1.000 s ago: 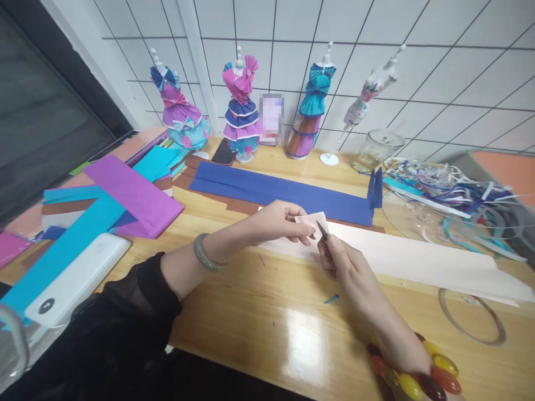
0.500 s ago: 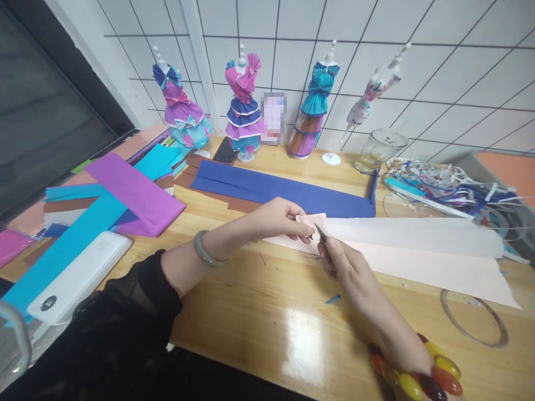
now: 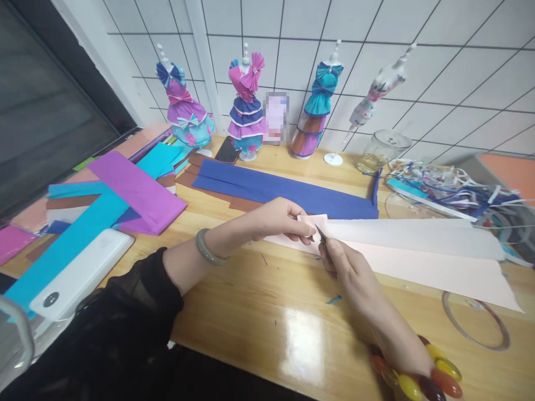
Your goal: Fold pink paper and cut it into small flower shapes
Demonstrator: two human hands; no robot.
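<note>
Between its thumb and fingers my left hand [image 3: 288, 220] pinches a small folded pale pink piece [image 3: 318, 220]. My right hand [image 3: 345, 262] is closed round a small dark pointed tool [image 3: 321, 234], likely scissors, its handles hidden by the fingers. The tip touches or overlaps the pink piece. A long pale pink sheet [image 3: 434, 273] with a whitish layer [image 3: 418, 231] stretches to the right beneath and beyond my hands. Behind them lies a dark blue folded strip [image 3: 276, 189].
Dressed miniature forms [image 3: 246, 111] and a bare patterned form [image 3: 378, 89] stand along the wall. A glass [image 3: 382, 150] and tangled scraps [image 3: 447, 184] are at right. Coloured sheets [image 3: 137, 195] and a white device [image 3: 83, 273] lie left; a clear ring [image 3: 476, 320] lies front right.
The view has shifted slightly. Both hands keep their grips, and the pink piece and pointed tool stay almost in place.
</note>
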